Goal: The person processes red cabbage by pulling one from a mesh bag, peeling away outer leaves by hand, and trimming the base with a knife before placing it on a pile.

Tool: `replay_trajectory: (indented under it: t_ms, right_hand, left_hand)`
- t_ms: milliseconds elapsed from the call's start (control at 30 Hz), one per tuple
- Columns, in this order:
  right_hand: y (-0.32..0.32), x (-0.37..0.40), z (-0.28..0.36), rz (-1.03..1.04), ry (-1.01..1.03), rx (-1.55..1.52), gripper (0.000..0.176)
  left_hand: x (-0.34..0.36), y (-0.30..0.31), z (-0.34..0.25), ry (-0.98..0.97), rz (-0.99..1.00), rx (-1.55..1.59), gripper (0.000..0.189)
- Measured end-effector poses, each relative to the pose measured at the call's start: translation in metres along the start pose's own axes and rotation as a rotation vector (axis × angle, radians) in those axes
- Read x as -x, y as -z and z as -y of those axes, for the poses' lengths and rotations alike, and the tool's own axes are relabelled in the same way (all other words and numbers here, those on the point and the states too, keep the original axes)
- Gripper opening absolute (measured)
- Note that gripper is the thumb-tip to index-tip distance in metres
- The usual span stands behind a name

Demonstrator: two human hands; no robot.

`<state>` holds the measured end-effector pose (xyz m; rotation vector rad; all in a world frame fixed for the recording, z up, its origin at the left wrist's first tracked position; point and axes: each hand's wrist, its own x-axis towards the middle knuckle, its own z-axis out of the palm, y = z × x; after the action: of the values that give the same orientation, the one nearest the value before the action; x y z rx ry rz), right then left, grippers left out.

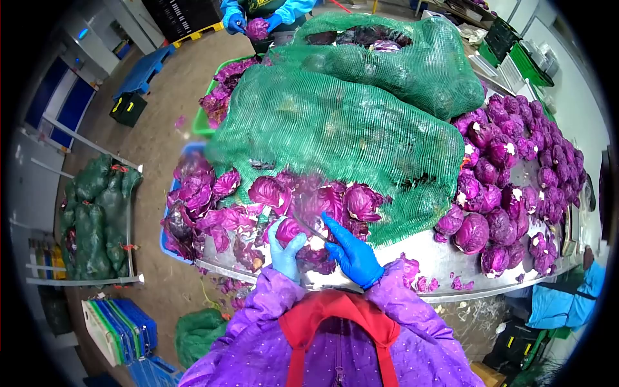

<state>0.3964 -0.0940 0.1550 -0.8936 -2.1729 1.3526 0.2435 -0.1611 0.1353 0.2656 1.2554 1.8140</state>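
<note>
Clutching a round purple cabbage head (291, 230) below the green mesh sack (335, 129) was the left hand (285, 253); the right hand (353, 256) touched it, grip unclear.

Two full green net sacks (335, 129) lie on the steel table (445, 258), one behind the other. To the right of them is a big heap of trimmed red cabbages (509, 168). Loose purple leaves (222, 87) fill a green crate (205, 122) on the floor at the far left of the table. More filled sacks (97, 213) are stacked on a rack at the left. Near them, a black crate (127, 108) stands just beside a blue pallet (145, 71). Blue crates (122, 329) stand stacked in the lower left.
</note>
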Motion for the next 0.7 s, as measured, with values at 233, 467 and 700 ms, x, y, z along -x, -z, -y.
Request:
replay_trajectory:
  t_ms: [233, 467, 700]
  right_hand:
    - [-0.014, -0.016, -0.042, -0.365, -0.146, -0.309, 0.033]
    - [0.032, -0.014, -0.097, -0.580, -0.490, -0.833, 0.029]
    - [0.022, -0.024, 0.009, 0.002, -0.406, -0.741, 0.066]
  left_hand:
    - [0.012, 0.011, 0.015, 0.054, -0.003, -0.061, 0.063]
    - [0.005, 0.041, 0.012, 0.326, 0.181, 0.560, 0.050]
    - [-0.012, 0.057, 0.015, 0.259, 0.216, 0.420, 0.043]
